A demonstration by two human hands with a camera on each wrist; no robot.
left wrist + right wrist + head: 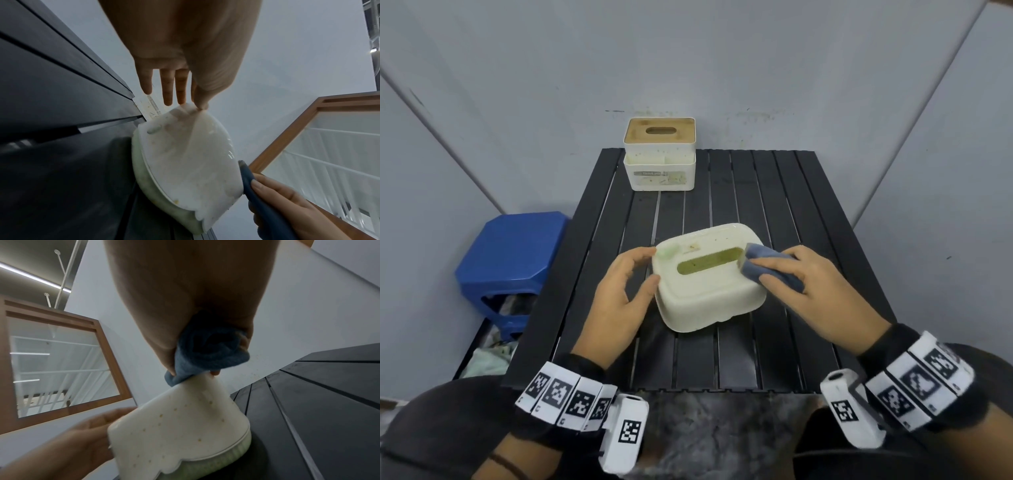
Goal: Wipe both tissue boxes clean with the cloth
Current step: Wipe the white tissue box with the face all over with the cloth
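Observation:
A cream tissue box (709, 284) with a green slot lies tilted in the middle of the black slatted table (784, 205). My left hand (650, 267) holds its left end between thumb and fingertips. My right hand (801, 274) grips a folded blue cloth (760, 255) and presses it on the right end of the box's top. The left wrist view shows the box's top (185, 162) speckled with dirt and the cloth (257, 194) at its edge. From the right wrist, the cloth (209, 353) meets the box's corner (174, 426). A second white tissue box with a wooden lid (659, 154) stands at the far end.
A blue plastic stool (510, 253) stands left of the table, with clutter on the floor beneath it. Grey walls close in behind and on both sides. Bare slats lie right of and behind the cream box.

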